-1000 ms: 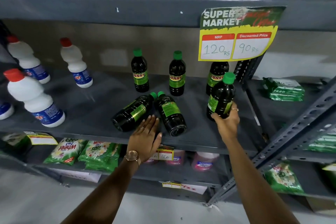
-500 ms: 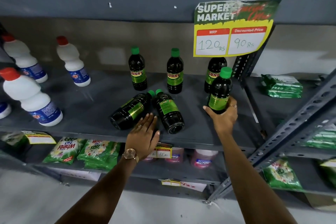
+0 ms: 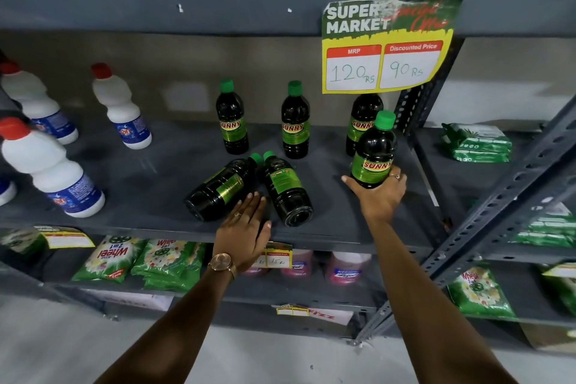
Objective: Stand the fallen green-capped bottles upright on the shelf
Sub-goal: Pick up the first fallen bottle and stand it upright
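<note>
Two dark green-capped bottles lie on their sides on the grey shelf [image 3: 140,193], caps nearly touching: the left fallen bottle [image 3: 219,188] and the right fallen bottle [image 3: 285,190]. My left hand [image 3: 246,227] rests flat at the shelf's front edge between them, fingers spread, fingertips against the left fallen bottle. My right hand [image 3: 378,196] grips the base of an upright green-capped bottle [image 3: 374,150], label facing me. Three more such bottles stand behind: the left standing bottle [image 3: 232,120], the middle standing bottle [image 3: 295,121], and the rear bottle [image 3: 361,118], partly hidden by the held one.
White red-capped bottles [image 3: 50,168] stand at the shelf's left. A yellow-green price sign [image 3: 386,44] hangs from the upper shelf above the rear bottle. A slanted metal strut [image 3: 505,212] crosses on the right. Green packets [image 3: 477,142] lie on the neighbouring shelf; detergent bags [image 3: 137,262] sit below.
My right hand has turned the held bottle so its label faces me and it stands straighter. My left hand has slid slightly forward toward the fallen bottles.
</note>
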`<action>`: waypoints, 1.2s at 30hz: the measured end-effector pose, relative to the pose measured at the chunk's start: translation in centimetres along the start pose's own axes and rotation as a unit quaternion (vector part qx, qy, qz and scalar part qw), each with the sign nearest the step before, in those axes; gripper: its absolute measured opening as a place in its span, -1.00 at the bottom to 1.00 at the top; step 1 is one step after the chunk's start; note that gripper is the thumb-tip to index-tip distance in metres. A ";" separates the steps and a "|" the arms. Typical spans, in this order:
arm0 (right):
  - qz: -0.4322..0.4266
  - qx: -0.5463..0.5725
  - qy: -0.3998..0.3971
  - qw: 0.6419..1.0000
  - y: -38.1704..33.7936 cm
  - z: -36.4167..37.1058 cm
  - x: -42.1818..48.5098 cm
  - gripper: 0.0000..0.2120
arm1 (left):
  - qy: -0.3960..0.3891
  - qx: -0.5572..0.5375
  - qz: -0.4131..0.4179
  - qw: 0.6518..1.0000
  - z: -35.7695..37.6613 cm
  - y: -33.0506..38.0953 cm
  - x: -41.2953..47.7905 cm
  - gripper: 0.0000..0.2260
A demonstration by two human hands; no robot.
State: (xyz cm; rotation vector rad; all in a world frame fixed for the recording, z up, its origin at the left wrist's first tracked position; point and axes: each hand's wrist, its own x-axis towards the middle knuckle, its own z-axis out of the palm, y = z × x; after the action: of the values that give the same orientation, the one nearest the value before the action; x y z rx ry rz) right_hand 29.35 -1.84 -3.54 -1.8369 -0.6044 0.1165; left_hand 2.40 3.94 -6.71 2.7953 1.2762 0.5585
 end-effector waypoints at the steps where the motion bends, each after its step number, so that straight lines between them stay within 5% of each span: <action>1: 0.007 -0.014 0.003 1.000 -0.2 0.0 0.0 -0.12 | -0.002 -0.001 -0.001 1.000 0.0 0.0 0.0 -0.51; 10: -0.015 0.045 -0.055 0.997 0.3 -1.0 -0.2 -0.05 | 0.000 0.000 -0.002 1.000 0.1 0.0 0.0 -0.50; 16: -0.021 0.028 -0.080 0.996 0.7 -1.6 -0.2 -0.27 | -0.008 0.001 -0.002 1.000 0.1 0.0 0.2 -0.49; 36: -0.015 0.017 -0.173 0.985 2.4 -7.4 -7.6 -0.32 | -0.038 -0.009 0.019 0.999 -0.3 -0.2 0.0 -0.46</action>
State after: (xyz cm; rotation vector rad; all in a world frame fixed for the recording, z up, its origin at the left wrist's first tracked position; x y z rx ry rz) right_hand 26.37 -12.23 -4.67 -1.7860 -0.8649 0.4305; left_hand 2.13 4.09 -6.43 2.8034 1.1997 0.4579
